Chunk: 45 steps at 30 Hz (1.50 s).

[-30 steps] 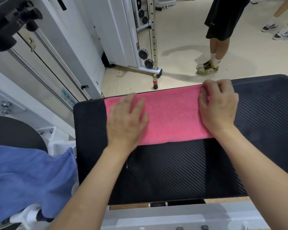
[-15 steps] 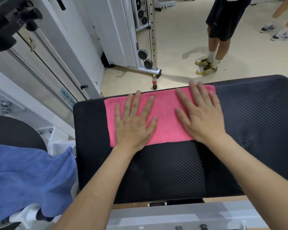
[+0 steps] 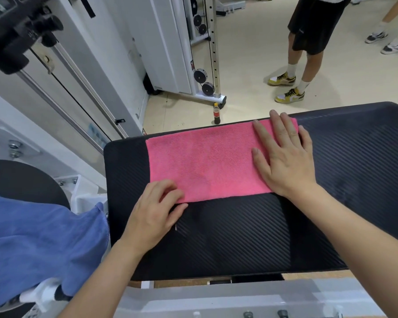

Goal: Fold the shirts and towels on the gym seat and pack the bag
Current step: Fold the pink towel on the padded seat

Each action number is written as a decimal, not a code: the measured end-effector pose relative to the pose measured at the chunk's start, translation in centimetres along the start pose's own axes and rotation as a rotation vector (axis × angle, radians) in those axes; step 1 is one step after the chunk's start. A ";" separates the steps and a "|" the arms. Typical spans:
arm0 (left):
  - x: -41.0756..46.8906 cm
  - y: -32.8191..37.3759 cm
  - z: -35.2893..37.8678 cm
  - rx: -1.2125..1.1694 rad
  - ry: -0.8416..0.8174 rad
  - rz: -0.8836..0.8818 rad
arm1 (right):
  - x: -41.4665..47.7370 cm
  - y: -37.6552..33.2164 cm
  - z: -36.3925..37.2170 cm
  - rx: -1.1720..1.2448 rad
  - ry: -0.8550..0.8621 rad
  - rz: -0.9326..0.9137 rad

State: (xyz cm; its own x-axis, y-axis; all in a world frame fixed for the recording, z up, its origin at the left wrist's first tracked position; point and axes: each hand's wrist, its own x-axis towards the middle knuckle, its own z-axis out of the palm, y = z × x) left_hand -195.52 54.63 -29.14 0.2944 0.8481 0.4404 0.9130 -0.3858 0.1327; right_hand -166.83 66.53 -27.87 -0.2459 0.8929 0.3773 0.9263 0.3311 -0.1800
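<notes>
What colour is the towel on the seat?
Pink; the towel shows best in the head view, the only one.

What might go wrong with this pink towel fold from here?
The pink terry towel lies right along the far edge of the black ribbed gym seat; a push from the flat right hand might slide it off to the floor. The left hand grips only the near left corner, so the next fold may come out skewed.

The towel (image 3: 211, 161) under the left hand (image 3: 154, 214) and right hand (image 3: 285, 161) is plain pink; the seat (image 3: 354, 168) is black, diagonally ribbed; cloth (image 3: 32, 244) further left is blue.
</notes>
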 end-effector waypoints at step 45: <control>-3.8 2.2 -4.1 -0.735 0.108 -1.010 | -6.9 1.5 -6.4 1.038 -0.502 0.652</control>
State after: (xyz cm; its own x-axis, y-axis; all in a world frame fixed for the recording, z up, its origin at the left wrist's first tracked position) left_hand -195.82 49.07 -26.91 -0.5000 0.8623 -0.0807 0.3337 0.2778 0.9008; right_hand -161.88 58.95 -24.94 -0.1281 0.9171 -0.3776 0.3219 -0.3217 -0.8904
